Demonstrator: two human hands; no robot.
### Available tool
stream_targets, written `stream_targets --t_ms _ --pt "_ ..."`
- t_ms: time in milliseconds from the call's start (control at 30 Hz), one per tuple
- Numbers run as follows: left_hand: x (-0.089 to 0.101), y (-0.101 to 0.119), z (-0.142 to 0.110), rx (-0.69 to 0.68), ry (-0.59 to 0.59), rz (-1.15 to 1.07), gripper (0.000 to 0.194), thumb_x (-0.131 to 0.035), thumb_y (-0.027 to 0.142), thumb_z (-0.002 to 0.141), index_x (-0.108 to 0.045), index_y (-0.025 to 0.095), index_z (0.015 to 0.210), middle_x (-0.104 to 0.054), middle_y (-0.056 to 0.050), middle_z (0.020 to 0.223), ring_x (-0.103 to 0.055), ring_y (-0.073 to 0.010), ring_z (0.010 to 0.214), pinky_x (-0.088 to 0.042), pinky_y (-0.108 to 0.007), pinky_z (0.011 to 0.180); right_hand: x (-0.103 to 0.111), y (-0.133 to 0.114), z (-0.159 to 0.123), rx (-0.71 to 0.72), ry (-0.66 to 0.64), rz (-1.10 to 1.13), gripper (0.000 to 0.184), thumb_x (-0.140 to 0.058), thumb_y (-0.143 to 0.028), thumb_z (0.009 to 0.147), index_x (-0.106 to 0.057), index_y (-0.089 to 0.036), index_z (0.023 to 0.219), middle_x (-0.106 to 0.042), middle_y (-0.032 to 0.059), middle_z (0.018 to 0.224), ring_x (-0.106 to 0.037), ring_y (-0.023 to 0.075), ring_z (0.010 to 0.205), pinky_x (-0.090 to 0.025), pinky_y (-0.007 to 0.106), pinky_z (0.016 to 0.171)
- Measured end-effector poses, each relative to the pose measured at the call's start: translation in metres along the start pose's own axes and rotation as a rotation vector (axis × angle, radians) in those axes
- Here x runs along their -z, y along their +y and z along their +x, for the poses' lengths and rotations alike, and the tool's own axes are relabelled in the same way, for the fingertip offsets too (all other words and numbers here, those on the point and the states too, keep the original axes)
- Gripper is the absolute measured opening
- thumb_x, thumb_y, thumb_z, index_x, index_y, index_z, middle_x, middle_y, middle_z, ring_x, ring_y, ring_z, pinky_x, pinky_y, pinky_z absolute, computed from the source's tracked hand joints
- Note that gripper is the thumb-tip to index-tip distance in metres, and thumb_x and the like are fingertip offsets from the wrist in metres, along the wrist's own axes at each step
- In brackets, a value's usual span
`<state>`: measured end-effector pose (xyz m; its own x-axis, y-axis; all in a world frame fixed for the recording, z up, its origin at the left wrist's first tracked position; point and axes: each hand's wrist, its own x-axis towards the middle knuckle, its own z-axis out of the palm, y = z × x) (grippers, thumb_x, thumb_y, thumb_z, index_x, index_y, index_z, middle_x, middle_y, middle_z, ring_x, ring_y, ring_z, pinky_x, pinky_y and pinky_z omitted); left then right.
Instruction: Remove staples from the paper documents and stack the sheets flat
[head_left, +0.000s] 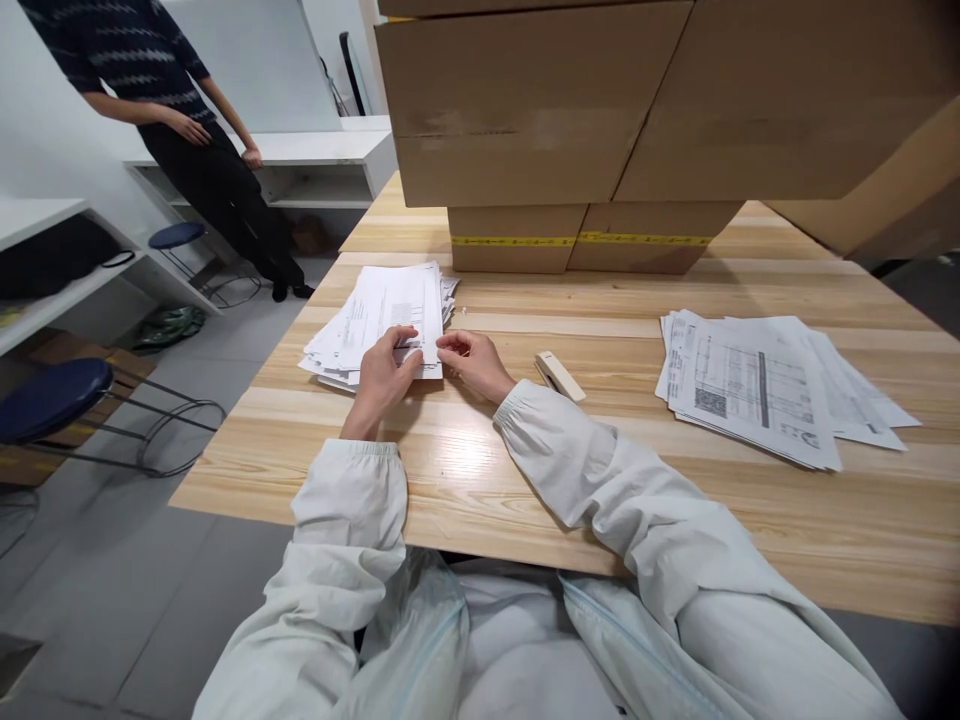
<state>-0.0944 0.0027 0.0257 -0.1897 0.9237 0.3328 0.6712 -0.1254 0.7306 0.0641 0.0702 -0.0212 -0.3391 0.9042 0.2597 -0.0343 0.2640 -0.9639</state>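
Note:
A loose stack of printed papers point(375, 310) lies on the left part of the wooden table, its sheets fanned unevenly. My left hand point(384, 375) rests on the near edge of this stack, thumb and fingers apart. At the right edge of the top sheets, my right hand point(480, 367) has its fingertips pinched together on the paper. How many sheets are between them cannot be made out. Just right of that hand, a cream stapler point(560, 377) lies on the table. Farther right sits a second pile of printed papers point(750, 385), apart from both hands.
Large cardboard boxes point(540, 110) are stacked at the back of the wooden table point(465, 490). A person point(217, 180) stands beyond the table at the upper left, near a white shelf unit point(322, 150). Blue stools point(56, 400) stand on the floor at left.

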Motion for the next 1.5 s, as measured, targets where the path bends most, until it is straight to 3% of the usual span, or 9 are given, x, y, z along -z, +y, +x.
stream_targets --t_ms 267,400,667,1167,1500 --pt "0.001 -0.005 0.001 0.005 0.012 0.000 0.034 -0.059 0.028 0.080 -0.064 0.018 0.112 -0.071 -0.010 0.115 -0.065 -0.0254 0.107 -0.048 -0.040 0.099 -0.004 0.004 0.003 -0.080 0.014 0.013 0.020 -0.070 -0.032 0.068 -0.067 -0.017 0.081 -0.062 -0.0016 0.070 -0.053 0.0118 0.064 -0.042 0.024 0.060" --pt "0.001 -0.004 0.000 0.004 0.013 -0.026 0.033 -0.059 0.037 0.084 -0.064 0.019 0.111 -0.072 -0.009 0.113 -0.066 -0.0244 0.106 -0.049 -0.039 0.097 -0.005 -0.009 0.005 -0.017 0.020 -0.076 0.017 -0.066 -0.033 0.074 -0.069 -0.017 0.077 -0.062 -0.0011 0.069 -0.052 0.0121 0.063 -0.039 0.024 0.059" --pt "0.000 0.001 -0.001 0.032 0.022 -0.100 0.032 -0.061 0.047 0.085 -0.067 0.020 0.102 -0.073 -0.007 0.109 -0.067 -0.0218 0.101 -0.050 -0.034 0.092 -0.009 -0.024 0.013 0.032 -0.033 -0.026 0.034 -0.055 -0.045 0.084 -0.068 -0.015 0.075 -0.058 -0.0004 0.067 -0.049 0.0125 0.066 -0.037 0.024 0.061" --pt "0.001 0.001 -0.002 0.030 0.021 -0.109 0.033 -0.053 0.046 0.091 -0.068 0.020 0.105 -0.072 -0.008 0.120 -0.063 -0.0240 0.117 -0.045 -0.036 0.102 -0.010 -0.020 0.011 0.010 -0.059 0.008 0.043 -0.052 -0.053 0.087 -0.056 -0.017 0.065 -0.040 -0.0034 0.060 -0.036 0.0110 0.059 -0.028 0.026 0.057" --pt "0.001 0.001 -0.001 0.053 0.032 -0.125 0.028 -0.054 0.041 0.089 -0.067 0.020 0.102 -0.073 -0.006 0.114 -0.065 -0.0215 0.108 -0.048 -0.032 0.095 -0.011 -0.018 0.010 -0.036 -0.062 0.040 0.044 -0.059 -0.060 0.082 -0.065 -0.017 0.075 -0.058 -0.0006 0.069 -0.050 0.0126 0.067 -0.039 0.025 0.064"
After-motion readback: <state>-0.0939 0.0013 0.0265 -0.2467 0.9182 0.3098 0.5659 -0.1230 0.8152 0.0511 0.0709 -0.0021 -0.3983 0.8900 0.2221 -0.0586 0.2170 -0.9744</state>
